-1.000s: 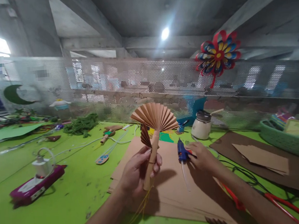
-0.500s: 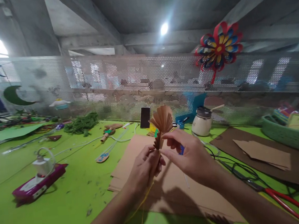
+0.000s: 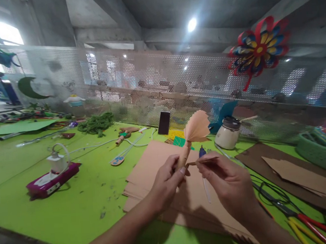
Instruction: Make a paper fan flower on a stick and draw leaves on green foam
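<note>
My left hand (image 3: 168, 183) is closed around the rolled stem of a pleated brown paper fan (image 3: 197, 126). The fan stands up above my fingers, its scalloped edge spread and leaning right. A narrow strip of brown paper (image 3: 193, 163) runs from the stem to my right hand (image 3: 229, 180), which pinches it between thumb and fingers. Whether the strip is fixed to the stem I cannot tell. Beneath both hands lies a stack of brown paper sheets (image 3: 144, 168). Behind my right fingers is a glue gun's or pen's blue part (image 3: 202, 151), partly hidden.
Red-handled scissors (image 3: 309, 223) and black cord lie at right, near dark brown card (image 3: 250, 152) and a green basket (image 3: 320, 154). A white jar (image 3: 227, 134) and a phone (image 3: 164, 122) stand behind. The purple power strip (image 3: 53, 181) is at left.
The fan has turned, showing a broad face, and its stem is now visible. My right hand has drawn away to the right with the strip. The view has shifted left.
</note>
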A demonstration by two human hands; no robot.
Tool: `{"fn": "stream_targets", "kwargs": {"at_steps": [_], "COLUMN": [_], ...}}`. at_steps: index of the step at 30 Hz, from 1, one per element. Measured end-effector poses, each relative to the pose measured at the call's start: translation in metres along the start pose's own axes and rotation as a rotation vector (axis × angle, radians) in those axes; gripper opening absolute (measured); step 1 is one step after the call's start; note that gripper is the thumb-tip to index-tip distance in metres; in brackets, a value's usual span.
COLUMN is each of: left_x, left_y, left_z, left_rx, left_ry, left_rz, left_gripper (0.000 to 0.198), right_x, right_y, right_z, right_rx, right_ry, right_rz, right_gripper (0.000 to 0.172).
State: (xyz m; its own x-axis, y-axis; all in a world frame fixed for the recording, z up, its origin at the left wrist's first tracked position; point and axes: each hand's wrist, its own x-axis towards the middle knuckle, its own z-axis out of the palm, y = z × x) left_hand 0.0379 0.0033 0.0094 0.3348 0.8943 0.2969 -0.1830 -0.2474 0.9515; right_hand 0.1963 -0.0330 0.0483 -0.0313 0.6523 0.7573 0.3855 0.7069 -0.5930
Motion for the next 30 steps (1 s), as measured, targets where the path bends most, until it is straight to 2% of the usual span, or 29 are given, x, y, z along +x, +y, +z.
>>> {"fn": "stream_targets", "kwargs": {"at_steps": [11,18,22,30], "left_x": [0.000,-0.001,-0.002,-0.003], "left_y": [0.001,0.000,0.002,-0.003], "left_z": [0.001,0.001,0.000,0.002], "left_rx": [-0.001,0.070,0.143,0.234], "left_ry": [-0.069,-0.088,-0.063,-0.016], "left_rz": [-0.024,-0.029,-0.014,0.031], "left_gripper": [0.031,0.034,0.028,0.031], "right_x": [-0.008,-0.003,-0.003,-0.008], "right_y": [0.016,0.011,0.009,0.007], "right_z": [-0.001,-0.002,0.000,0.008], "right_rx": [-0.141,-0.240,-0.366,-0.447], "right_ry": [0.083,0.052,0.035,0.055], "right_rz": [-0.151,-0.258,-0.343,-0.368], "right_gripper": [0.017,0.019,0.017,0.017]}}
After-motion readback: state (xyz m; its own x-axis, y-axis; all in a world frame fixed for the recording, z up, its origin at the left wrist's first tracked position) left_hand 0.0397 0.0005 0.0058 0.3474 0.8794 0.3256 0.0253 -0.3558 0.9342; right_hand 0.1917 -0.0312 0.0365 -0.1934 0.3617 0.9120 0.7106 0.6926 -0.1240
